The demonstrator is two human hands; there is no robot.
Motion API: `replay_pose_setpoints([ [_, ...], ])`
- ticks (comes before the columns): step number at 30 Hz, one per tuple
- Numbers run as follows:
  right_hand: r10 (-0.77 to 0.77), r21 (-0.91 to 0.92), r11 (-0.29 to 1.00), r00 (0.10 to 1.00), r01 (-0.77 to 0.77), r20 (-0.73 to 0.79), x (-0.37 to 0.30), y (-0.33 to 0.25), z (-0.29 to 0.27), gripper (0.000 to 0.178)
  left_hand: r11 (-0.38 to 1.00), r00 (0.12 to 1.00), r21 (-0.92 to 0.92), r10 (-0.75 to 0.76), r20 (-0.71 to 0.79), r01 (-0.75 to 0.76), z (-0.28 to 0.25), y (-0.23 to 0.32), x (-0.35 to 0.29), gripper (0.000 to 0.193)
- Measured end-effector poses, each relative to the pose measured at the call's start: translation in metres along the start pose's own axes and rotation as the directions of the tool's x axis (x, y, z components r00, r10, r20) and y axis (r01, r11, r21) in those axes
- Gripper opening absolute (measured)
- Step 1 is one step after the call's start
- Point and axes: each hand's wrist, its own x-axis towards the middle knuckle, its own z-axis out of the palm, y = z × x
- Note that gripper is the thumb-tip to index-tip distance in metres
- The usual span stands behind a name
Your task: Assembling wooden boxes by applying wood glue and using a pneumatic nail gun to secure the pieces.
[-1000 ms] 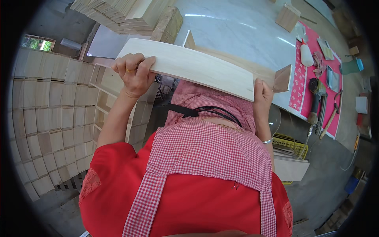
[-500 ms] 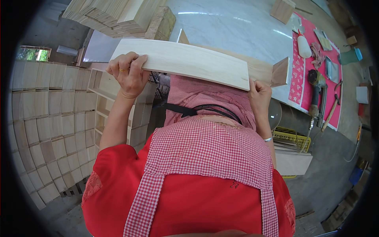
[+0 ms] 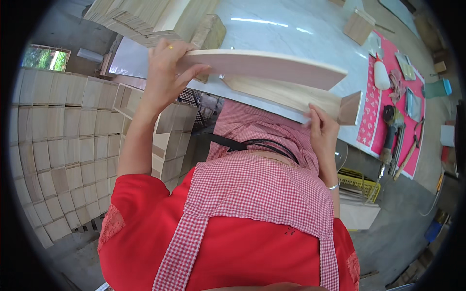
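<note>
My left hand (image 3: pixel 170 72) grips one end of a long pale wooden board (image 3: pixel 272 67), thumb below and fingers over the top. The board is tilted up on its edge, above the front of the table. Under it lies a partly built wooden frame: a long plank (image 3: pixel 286 97) with a short upright end piece (image 3: pixel 350 109) at the right. My right hand (image 3: pixel 324 131) is off the board, beside the plank's near edge. Its fingers are apart and slightly blurred, and nothing shows in them. The frame's left end is partly hidden behind the board.
Stacked boards (image 3: pixel 141 22) and a wood block (image 3: pixel 208 39) stand at the back left. On a pink cloth (image 3: pixel 376 116) at right lie a glue bottle (image 3: pixel 381 75), a nail gun (image 3: pixel 388 131) and a hammer (image 3: pixel 407 155). Many wooden boxes (image 3: pixel 63 145) are piled at left.
The board has risen and moved away from me, tipping from flat onto its edge. My right hand has let go of its right end, and the plank below shows more.
</note>
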Motion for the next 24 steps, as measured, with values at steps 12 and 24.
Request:
replay_pose_setpoints([
  [12, 0.052, 0.124, 0.991, 0.995, -0.041, -0.085, 0.006, -0.012, -0.005, 0.018, 0.950, 0.879, -0.139, -0.196, 0.434, 0.280, 0.010, -0.013, 0.035, 0.047],
  [24, -0.114, 0.262, 0.957, 0.992, 0.125, -0.059, 0.018, -0.014, 0.003, 0.029, 0.951, 0.845, -0.160, -0.148, 0.515, 0.264, 0.025, -0.012, 0.029, 0.050],
])
